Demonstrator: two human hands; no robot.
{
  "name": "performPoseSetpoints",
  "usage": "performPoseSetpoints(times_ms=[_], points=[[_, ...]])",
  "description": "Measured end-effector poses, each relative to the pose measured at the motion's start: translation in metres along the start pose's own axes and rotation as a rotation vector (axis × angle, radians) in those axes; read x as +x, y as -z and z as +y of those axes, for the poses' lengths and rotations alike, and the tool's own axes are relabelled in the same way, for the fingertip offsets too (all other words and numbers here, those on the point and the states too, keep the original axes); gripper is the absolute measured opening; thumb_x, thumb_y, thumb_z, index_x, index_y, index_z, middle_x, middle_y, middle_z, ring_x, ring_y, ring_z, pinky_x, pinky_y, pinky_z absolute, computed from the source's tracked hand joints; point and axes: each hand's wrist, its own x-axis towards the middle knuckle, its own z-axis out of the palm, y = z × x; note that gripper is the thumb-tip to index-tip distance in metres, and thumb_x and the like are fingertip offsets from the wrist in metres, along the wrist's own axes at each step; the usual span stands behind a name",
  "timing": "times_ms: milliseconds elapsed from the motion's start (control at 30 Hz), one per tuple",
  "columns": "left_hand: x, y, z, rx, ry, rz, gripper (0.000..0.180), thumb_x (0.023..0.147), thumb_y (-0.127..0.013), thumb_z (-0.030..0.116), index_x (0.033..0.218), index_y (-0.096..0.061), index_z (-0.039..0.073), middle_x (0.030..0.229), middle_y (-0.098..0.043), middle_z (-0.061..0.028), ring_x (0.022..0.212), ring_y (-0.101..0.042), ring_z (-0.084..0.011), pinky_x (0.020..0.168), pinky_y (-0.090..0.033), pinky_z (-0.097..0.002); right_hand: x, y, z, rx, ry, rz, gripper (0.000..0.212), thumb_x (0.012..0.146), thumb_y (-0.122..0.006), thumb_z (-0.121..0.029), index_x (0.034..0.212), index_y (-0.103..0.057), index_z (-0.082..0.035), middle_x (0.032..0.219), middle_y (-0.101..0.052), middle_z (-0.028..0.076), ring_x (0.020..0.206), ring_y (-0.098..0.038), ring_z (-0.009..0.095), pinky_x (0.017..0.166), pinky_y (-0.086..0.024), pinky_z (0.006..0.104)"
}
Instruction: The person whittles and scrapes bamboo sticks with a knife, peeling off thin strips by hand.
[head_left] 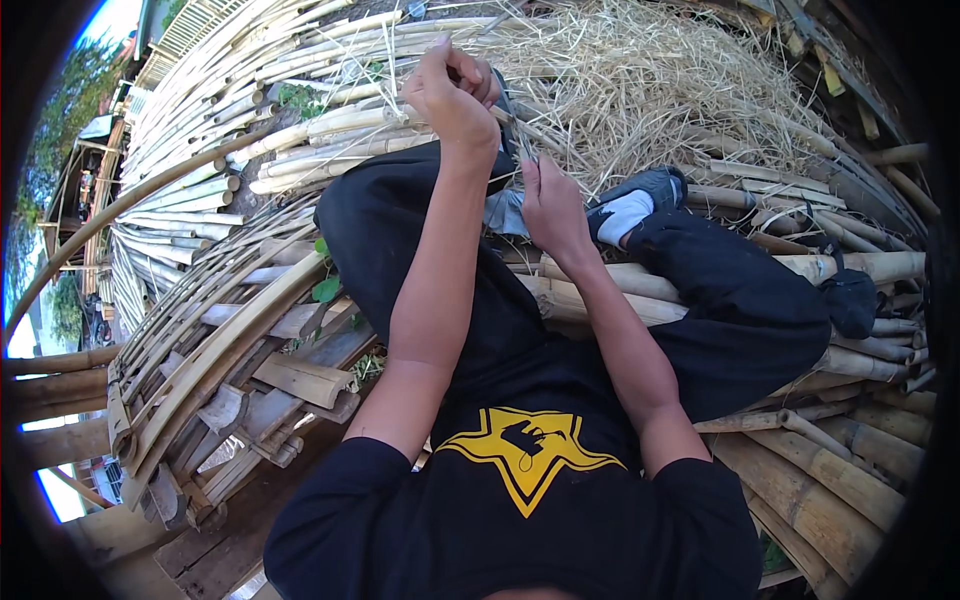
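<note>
My left hand [455, 95] is raised ahead of me, over the far side of my bent left knee. Its fingers are curled in, and whatever they hold is hidden. Lower and to the right, my right hand [552, 205] is closed with the thumb uppermost. A thin grey blade-like piece [527, 148] sticks up out of it toward the left hand; its exact kind is unclear. The two hands are apart. Beyond them spreads a large heap of pale bamboo shavings [650, 90].
Long bamboo poles [330, 50] lie across the ground ahead. Split bamboo pieces [300, 380] are stacked at my left, with thicker bamboo [810, 465] at right. A curved pole [150, 200] crosses the left side. My shoe [660, 185] rests by the shavings.
</note>
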Motion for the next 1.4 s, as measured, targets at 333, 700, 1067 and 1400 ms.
performPoseSetpoints(times_ms=[333, 700, 1067, 1400], points=[[-0.004, -0.001, 0.001, 0.038, 0.004, -0.008, 0.041, 0.087, -0.049, 0.02, 0.051, -0.038, 0.004, 0.043, -0.027, 0.0006, 0.035, -0.023, -0.0075, 0.034, -0.016, -0.0242, -0.003, -0.004, -0.002, -0.035, 0.175, 0.131, 0.025, 0.095, -0.042, -0.022, 0.087, -0.045, 0.001, 0.061, -0.054, 0.027, 0.063, -0.054, 0.049, 0.055, -0.038, 0.055], [-0.012, -0.015, -0.003, 0.073, 0.003, -0.041, 0.04, 0.088, -0.047, 0.02, 0.052, -0.038, 0.003, 0.044, -0.027, 0.0002, 0.034, -0.023, -0.0083, 0.034, -0.017, -0.0249, -0.011, 0.013, -0.03, 0.06, 0.039, 0.043, 0.029, 0.096, -0.041, -0.024, 0.088, -0.045, 0.003, 0.06, -0.052, 0.03, 0.063, -0.052, 0.051, 0.055, -0.037, 0.0566], [-0.015, -0.013, -0.001, 0.156, -0.009, -0.086, 0.04, 0.088, -0.044, 0.021, 0.052, -0.036, 0.008, 0.044, -0.027, 0.0004, 0.036, -0.021, -0.0094, 0.035, -0.016, -0.0255, -0.005, -0.001, -0.002, -0.019, 0.061, 0.079, 0.025, 0.094, -0.044, -0.022, 0.094, -0.046, 0.002, 0.064, -0.055, 0.03, 0.067, -0.055, 0.05, 0.059, -0.041, 0.0566], [-0.013, -0.008, 0.002, 0.103, 0.029, -0.045, 0.042, 0.091, -0.045, 0.022, 0.053, -0.035, 0.007, 0.045, -0.028, 0.0003, 0.035, -0.026, -0.0093, 0.035, -0.018, -0.0255, -0.009, 0.007, 0.01, -0.072, -0.009, 0.012, 0.03, 0.095, -0.042, -0.029, 0.092, -0.048, 0.0, 0.072, -0.057, 0.031, 0.076, -0.055, 0.051, 0.064, -0.041, 0.0573]])
